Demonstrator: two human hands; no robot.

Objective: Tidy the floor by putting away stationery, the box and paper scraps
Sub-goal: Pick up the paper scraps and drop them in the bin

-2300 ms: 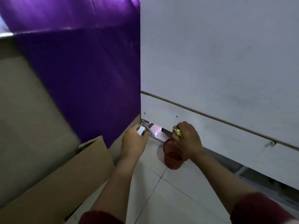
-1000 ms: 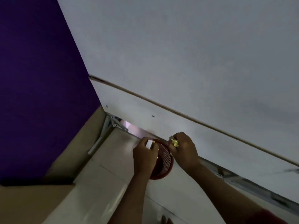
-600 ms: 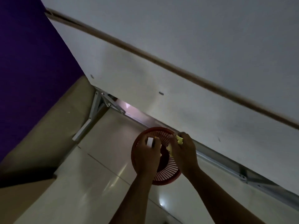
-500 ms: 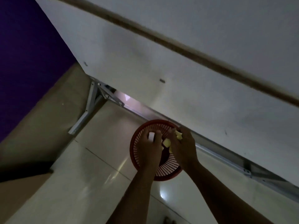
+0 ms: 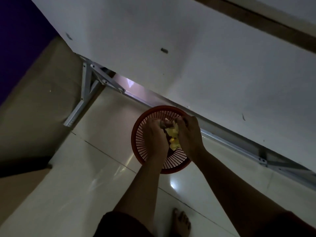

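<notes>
Lying between both hands' fingers (image 5: 179, 122): paper scraps (image 5: 173, 135), above basket (image 5: 142, 135).

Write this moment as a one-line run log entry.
stage: dropping scraps | left hand: over red basket | right hand: over basket | yellow paper scraps: between hands | basket: on floor

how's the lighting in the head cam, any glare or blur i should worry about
Head view: dim and underexposed, the hands over the red basket are dark silhouettes; a small glare spot on the glossy floor tiles near the basket; the yellow scraps are soft, detail lost; wide-angle bending of the white panel edges.
</notes>
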